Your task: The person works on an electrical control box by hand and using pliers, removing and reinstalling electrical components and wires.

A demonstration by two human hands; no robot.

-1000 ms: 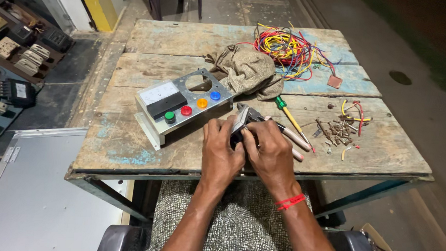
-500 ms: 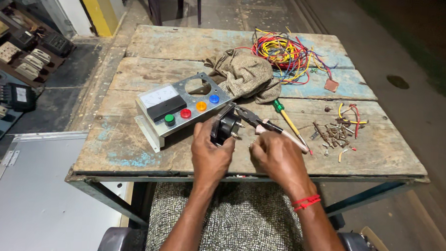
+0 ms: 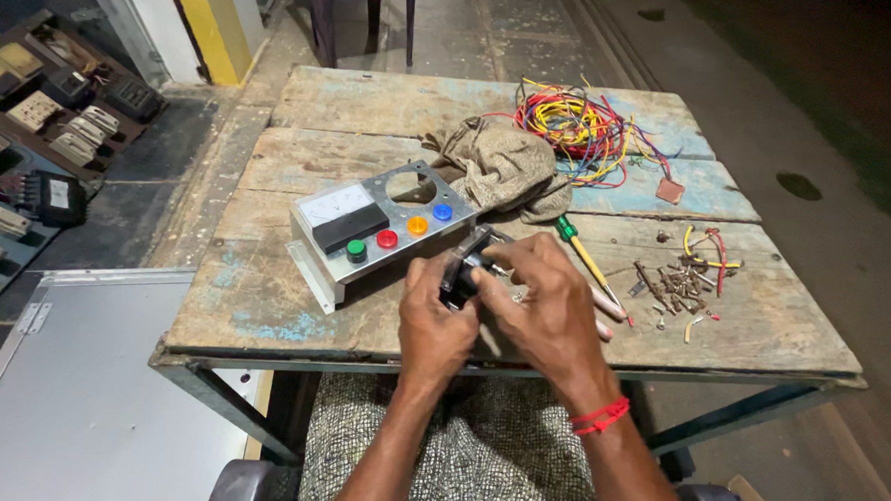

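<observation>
Over the front edge of a worn wooden table (image 3: 263,303), my left hand (image 3: 434,320) and my right hand (image 3: 543,305) both grip a small black electrical part (image 3: 462,266), fingers wrapped around it. Just behind it lies a grey metal control panel (image 3: 376,227) with a white meter, a round hole and green, red, orange and blue buttons. A green-handled screwdriver (image 3: 578,248) and a white-handled tool (image 3: 608,306) lie beside my right hand.
A crumpled beige cloth (image 3: 504,168) and a tangle of coloured wires (image 3: 576,126) sit at the back. Loose screws and wire scraps (image 3: 680,281) lie at the right. Electrical parts on boards (image 3: 40,123) and a grey metal sheet (image 3: 69,384) are on the floor at the left.
My hands parted half a second ago, with the part in the left one. Both hands have closed on it again, and the view has shifted slightly.
</observation>
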